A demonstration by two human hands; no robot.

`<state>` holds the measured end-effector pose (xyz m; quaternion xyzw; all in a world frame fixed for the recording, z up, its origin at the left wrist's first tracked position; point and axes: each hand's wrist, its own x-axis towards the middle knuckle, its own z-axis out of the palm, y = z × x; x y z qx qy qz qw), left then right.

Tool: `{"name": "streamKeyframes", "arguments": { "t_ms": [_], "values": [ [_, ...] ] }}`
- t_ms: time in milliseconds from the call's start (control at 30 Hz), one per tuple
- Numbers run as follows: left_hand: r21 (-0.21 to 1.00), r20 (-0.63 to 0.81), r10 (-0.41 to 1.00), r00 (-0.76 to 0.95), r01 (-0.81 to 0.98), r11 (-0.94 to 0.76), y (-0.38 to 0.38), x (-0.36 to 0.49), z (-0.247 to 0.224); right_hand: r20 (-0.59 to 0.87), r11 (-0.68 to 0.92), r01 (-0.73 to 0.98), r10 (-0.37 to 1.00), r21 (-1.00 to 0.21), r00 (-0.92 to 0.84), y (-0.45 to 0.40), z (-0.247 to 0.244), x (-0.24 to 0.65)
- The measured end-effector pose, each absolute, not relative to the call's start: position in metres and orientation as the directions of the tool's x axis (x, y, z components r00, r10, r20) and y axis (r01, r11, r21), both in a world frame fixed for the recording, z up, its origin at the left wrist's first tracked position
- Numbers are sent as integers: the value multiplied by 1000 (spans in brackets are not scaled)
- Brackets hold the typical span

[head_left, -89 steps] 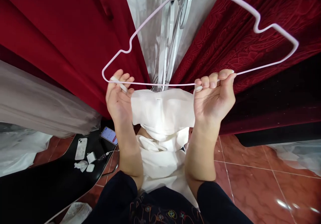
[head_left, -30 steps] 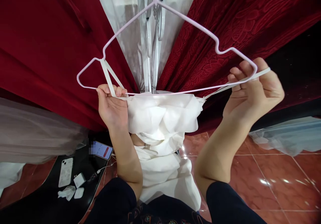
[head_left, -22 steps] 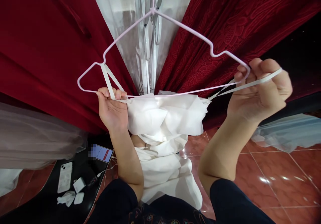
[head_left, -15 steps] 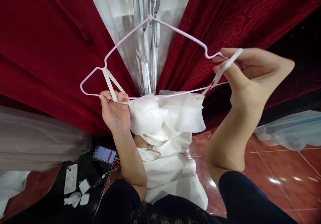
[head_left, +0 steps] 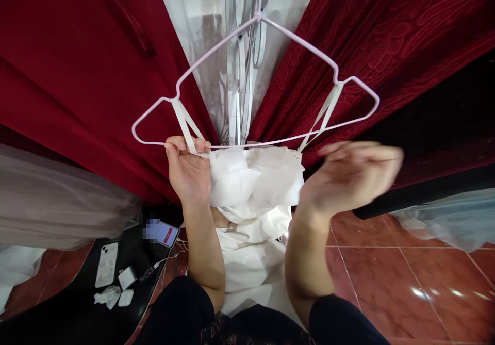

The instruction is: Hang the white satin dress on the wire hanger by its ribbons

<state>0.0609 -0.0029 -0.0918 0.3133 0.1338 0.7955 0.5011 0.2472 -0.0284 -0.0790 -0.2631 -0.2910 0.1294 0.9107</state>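
A pale pink hanger [head_left: 216, 47] stands upright ahead, a white strap looped in each of its two notches. From the straps hangs a white garment [head_left: 266, 180] with a sheer ruffled top. My left hand [head_left: 189, 169] has its fingers wrapped round the hanger's lower bar, beside the left strap [head_left: 186, 126]. Below the right strap [head_left: 328, 109], my right hand [head_left: 348, 175] is off the hanger and smeared by motion, so its fingers are unclear.
Red curtains [head_left: 119, 77] flank a white drape [head_left: 201, 20] with glossy hanging strips. A black surface [head_left: 77, 304] at lower left holds a lit phone [head_left: 166, 233], a white phone [head_left: 106, 265] and a white charger [head_left: 127, 278]. Red tiles [head_left: 375, 273] cover the floor.
My right hand has let go of the right strap and moved down and left. That strap now sits in the hanger's right notch. The hanger appears further right, with my left hand still on it.
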Motion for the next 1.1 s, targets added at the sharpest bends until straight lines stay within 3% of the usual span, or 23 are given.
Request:
{"name": "streamKeyframes", "arguments": {
  "t_ms": [100, 167, 233, 333, 467, 600, 733, 867, 967, 1100],
  "values": [
    [522, 353, 888, -294, -726, -448, -6, 63, -92, 332, 533, -339, 801, -775, 499, -35, -100, 218],
    [529, 342, 890, -302, -721, -448, -8, 65, -92, 155, 279, -539, 952, -795, 265, -32, -99, 208],
    [535, 324, 897, -301, -724, -436, -8, 66, -91, 120, 262, -682, 961, -682, 249, -29, -91, 205],
    [559, 281, 918, -278, -730, -393, -6, 68, -96, 177, 410, -760, 911, -504, 373, -30, -81, 204],
    [676, 222, 919, -326, -627, -386, -7, 68, -110, 245, 434, -717, 901, -545, 359, -36, -88, 208],
    [795, 316, 852, -417, -373, -477, -16, 63, -123, 299, 434, -716, 900, -547, 317, -29, -101, 216],
    [904, 356, 882, -309, -123, -409, -27, 55, -125, 309, 450, -696, 893, -560, 328, -14, -107, 220],
    [877, 333, 905, -264, -266, -401, -34, 49, -111, 307, 434, -724, 899, -536, 312, -8, -112, 215],
    [803, 232, 925, -301, -478, -357, -35, 42, -87, 312, 412, -766, 906, -493, 286, -13, -110, 211],
    [725, 129, 942, -310, -619, -303, -37, 22, -45, 304, 391, -774, 915, -499, 266, -22, -106, 211]
  ]
}}
